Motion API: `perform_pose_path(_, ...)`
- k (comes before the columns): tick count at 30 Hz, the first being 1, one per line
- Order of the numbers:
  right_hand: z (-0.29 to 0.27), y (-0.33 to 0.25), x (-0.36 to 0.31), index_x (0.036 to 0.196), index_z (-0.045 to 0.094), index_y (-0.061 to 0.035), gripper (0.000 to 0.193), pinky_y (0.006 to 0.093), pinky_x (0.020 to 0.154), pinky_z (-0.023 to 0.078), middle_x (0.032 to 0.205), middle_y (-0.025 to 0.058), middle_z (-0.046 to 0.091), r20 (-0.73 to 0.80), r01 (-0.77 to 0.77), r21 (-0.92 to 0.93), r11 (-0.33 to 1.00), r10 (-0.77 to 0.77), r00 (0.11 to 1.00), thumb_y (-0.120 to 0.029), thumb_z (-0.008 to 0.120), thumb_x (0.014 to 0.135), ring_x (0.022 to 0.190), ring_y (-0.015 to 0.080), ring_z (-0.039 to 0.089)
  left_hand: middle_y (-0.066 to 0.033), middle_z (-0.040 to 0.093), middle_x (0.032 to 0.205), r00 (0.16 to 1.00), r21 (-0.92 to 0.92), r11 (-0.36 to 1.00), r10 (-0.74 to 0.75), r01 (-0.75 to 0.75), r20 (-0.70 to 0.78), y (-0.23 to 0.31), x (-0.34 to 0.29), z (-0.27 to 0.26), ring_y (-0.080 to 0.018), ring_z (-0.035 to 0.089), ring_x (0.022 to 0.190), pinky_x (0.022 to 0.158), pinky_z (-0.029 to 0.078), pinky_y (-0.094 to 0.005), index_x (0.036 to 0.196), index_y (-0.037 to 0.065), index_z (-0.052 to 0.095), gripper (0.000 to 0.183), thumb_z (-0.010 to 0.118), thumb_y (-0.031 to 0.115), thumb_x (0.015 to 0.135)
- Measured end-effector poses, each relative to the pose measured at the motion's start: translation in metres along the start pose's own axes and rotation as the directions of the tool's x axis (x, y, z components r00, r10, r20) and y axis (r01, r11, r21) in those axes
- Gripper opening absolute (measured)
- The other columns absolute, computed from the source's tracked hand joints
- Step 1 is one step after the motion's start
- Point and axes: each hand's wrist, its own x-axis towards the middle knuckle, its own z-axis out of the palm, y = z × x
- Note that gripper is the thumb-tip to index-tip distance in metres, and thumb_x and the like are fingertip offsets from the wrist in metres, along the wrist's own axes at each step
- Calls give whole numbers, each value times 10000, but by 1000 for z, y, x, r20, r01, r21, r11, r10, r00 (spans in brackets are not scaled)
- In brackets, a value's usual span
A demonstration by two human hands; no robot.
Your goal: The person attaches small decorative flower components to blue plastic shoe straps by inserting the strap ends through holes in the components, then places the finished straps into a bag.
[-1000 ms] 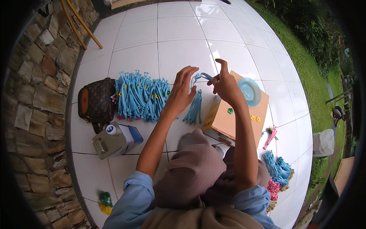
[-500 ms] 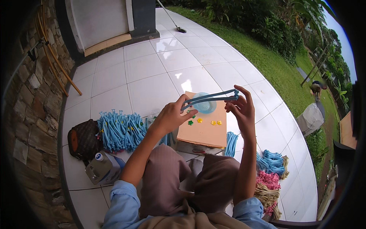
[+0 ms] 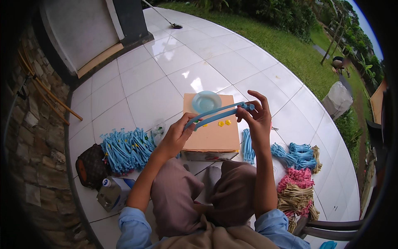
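Note:
A blue rubbery strap point(image 3: 218, 117), folded double into two side-by-side lengths, stretches between my hands above the cardboard point(image 3: 211, 140). My left hand point(image 3: 173, 136) is closed around its looped end. At the other end, my right hand point(image 3: 257, 121) pinches the two knobbed tips with thumb and finger, while another finger sticks up. Behind the strap a light blue bowl point(image 3: 207, 102) rests on the cardboard's far part. Small yellow flower-shaped pieces point(image 3: 224, 123) lie between bowl and strap; green ones are mostly hidden by my left hand. The cardboard lies on a box point(image 3: 209, 155) before my knees.
Left of me are a heap of blue straps point(image 3: 126, 149), a brown bag point(image 3: 89, 168) and a jerrycan point(image 3: 111, 193). To the right lie blue strips point(image 3: 248, 146) and blue, pink point(image 3: 295, 178) and beige bundles point(image 3: 295, 197). A broom point(image 3: 176, 25) stands far off; a person point(image 3: 339, 63) bends on the grass.
The strap has turned in my hands; its knobbed tips now sit lower between my right thumb and finger. My left hand has shifted away from the green flowers. The whole view has swung slightly.

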Motion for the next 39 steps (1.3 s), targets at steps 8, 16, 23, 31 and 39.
perform_pose_path(8,-4,3,3,1187,397,-1,510,248,606,489,808,109,596,-81,-69,-97,993,61,995,-9,658,748,693,143,597,-4,385,742,965,-668,741,-221,74,-139,-22,3,4,-62,386,561,494,327,-207,905,88,384,212,431,292,940)
perform_pose_path(16,-5,17,7,1200,383,-11,532,245,611,470,837,108,600,-112,-104,-24,994,101,989,-12,660,746,703,134,579,-34,460,924,991,-385,923,-29,-23,-129,-22,0,4,-52,398,637,584,363,-212,814,110,352,189,525,131,887)
perform_pose_path(23,7,18,9,1236,337,-14,568,254,642,459,889,102,566,-61,-68,76,995,73,995,1,638,755,707,128,540,-26,472,905,995,-339,939,17,-51,-103,-33,-3,1,-23,369,621,539,326,-166,811,116,333,209,528,73,873)
perform_pose_path(31,9,78,17,1148,395,2,360,266,675,479,933,135,536,100,-258,-332,907,306,947,-80,528,823,742,169,585,16,370,802,961,-199,951,-258,235,-99,-82,-5,-12,-29,314,612,530,295,-179,796,103,312,192,467,93,908)
perform_pose_path(39,-11,141,6,1123,446,27,371,324,709,501,863,170,625,310,-244,-710,660,605,733,-61,528,772,742,240,633,29,314,761,997,-42,996,-80,80,-1,-94,8,-3,-62,306,678,691,329,-183,813,57,371,130,483,38,876)
